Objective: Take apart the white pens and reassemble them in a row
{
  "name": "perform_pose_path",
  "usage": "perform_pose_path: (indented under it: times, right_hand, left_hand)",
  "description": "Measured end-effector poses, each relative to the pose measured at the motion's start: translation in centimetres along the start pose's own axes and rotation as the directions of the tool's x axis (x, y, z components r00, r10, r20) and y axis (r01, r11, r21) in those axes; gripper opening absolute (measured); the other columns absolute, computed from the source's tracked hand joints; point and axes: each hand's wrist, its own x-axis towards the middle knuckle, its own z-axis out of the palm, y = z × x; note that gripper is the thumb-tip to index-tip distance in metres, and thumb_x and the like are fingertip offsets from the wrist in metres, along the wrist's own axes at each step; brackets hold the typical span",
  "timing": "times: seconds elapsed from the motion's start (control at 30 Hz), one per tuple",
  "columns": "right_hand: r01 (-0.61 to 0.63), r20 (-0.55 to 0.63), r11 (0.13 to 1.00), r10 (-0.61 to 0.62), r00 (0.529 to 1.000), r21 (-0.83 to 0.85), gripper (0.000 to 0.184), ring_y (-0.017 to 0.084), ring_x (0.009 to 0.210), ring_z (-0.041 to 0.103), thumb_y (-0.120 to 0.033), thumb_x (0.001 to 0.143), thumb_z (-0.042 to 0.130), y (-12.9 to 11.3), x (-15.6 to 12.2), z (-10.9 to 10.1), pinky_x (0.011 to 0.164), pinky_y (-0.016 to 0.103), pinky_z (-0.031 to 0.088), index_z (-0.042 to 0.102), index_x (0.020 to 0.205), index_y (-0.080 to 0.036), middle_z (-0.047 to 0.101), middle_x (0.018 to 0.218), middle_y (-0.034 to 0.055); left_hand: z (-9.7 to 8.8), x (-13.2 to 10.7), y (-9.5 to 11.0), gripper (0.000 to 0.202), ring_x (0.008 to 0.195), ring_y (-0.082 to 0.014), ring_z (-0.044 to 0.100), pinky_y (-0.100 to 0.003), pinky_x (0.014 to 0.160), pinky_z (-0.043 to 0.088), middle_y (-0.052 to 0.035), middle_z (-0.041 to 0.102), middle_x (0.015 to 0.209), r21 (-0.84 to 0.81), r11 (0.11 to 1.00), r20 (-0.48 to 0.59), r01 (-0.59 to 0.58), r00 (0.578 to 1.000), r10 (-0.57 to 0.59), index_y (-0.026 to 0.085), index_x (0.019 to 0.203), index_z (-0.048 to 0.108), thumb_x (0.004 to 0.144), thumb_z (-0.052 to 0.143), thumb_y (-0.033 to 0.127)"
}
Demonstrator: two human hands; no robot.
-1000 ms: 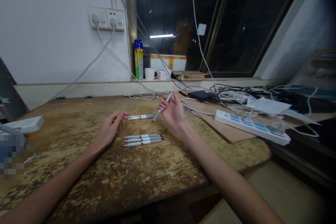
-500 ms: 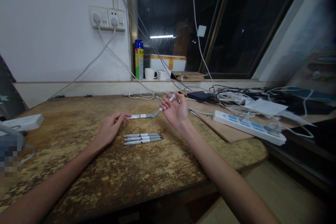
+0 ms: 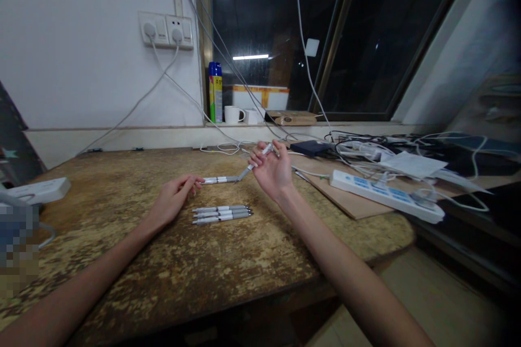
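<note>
My right hand (image 3: 271,171) is raised a little above the worn wooden table (image 3: 203,260) and pinches a white and grey pen (image 3: 255,161), tip pointing down to the left. My left hand (image 3: 173,198) rests on the table with its fingertips closed on the end of a second pen (image 3: 220,179) that lies flat. Three more pens (image 3: 222,214) lie side by side just in front of both hands.
A white power strip (image 3: 385,195) on a brown board (image 3: 345,203) and a tangle of cables (image 3: 407,146) fill the right side. Another power strip (image 3: 38,190) sits at the left edge. A spray can (image 3: 215,92) and mugs (image 3: 234,114) stand on the sill.
My right hand has turned the pen slightly in its fingers and lifted a touch. The left hand and the pens on the table have stayed where they were.
</note>
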Motion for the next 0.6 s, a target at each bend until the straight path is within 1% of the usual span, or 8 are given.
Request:
perform_pose_path:
  times: [0.17, 0.3, 0.43, 0.6]
  right_hand:
    - [-0.005, 0.049, 1.000, 0.004, 0.999, 0.024, 0.033, 0.016, 0.056, 0.025, -0.047, 0.096, 0.041, 0.04, 0.06, -0.20, 0.057, 0.026, 0.038, 0.052, 0.077, -0.023, 0.022, 0.066, -0.0044]
    - [0.009, 0.047, 0.999, -0.011, 0.999, 0.041, 0.035, 0.015, 0.056, 0.025, -0.048, 0.097, 0.042, 0.00, 0.05, -0.20, 0.056, 0.025, 0.038, 0.054, 0.077, -0.023, 0.022, 0.066, -0.0044]
    - [-0.016, 0.057, 0.998, 0.012, 0.998, 0.062, 0.032, 0.015, 0.057, 0.026, -0.041, 0.097, 0.040, -0.01, -0.01, -0.06, 0.055, 0.024, 0.037, 0.054, 0.076, -0.022, 0.023, 0.065, -0.0041]
    - [-0.037, 0.057, 0.994, 0.031, 0.998, 0.105, 0.033, 0.015, 0.056, 0.026, -0.042, 0.097, 0.039, 0.02, -0.12, -0.03, 0.056, 0.024, 0.037, 0.054, 0.076, -0.021, 0.023, 0.064, -0.0046]
  left_hand:
    - [0.02, -0.05, 0.09, 0.055, 0.080, -0.0216, 0.063, -0.029, 0.072, 0.046, -0.0049, 0.069, 0.087, 0.006, 1.000, 0.000, 0.007, 1.000, -0.007, 0.015, 0.112, 0.075, 0.100, 0.041, 0.057]
    - [0.09, -0.05, 0.14, 0.054, 0.079, -0.0217, 0.062, -0.029, 0.070, 0.045, -0.0050, 0.069, 0.086, 0.000, 1.000, 0.005, 0.023, 1.000, -0.023, 0.016, 0.112, 0.075, 0.100, 0.042, 0.057]
    - [0.08, -0.08, 0.25, 0.054, 0.076, -0.0211, 0.060, -0.029, 0.067, 0.044, -0.0047, 0.069, 0.085, -0.002, 1.000, 0.015, 0.018, 1.000, -0.018, 0.016, 0.112, 0.075, 0.100, 0.042, 0.057]
    - [0.08, -0.08, 0.11, 0.055, 0.081, -0.0211, 0.061, -0.029, 0.070, 0.045, -0.0057, 0.069, 0.092, -0.011, 1.000, 0.028, 0.009, 1.000, -0.009, 0.015, 0.115, 0.074, 0.101, 0.041, 0.058]
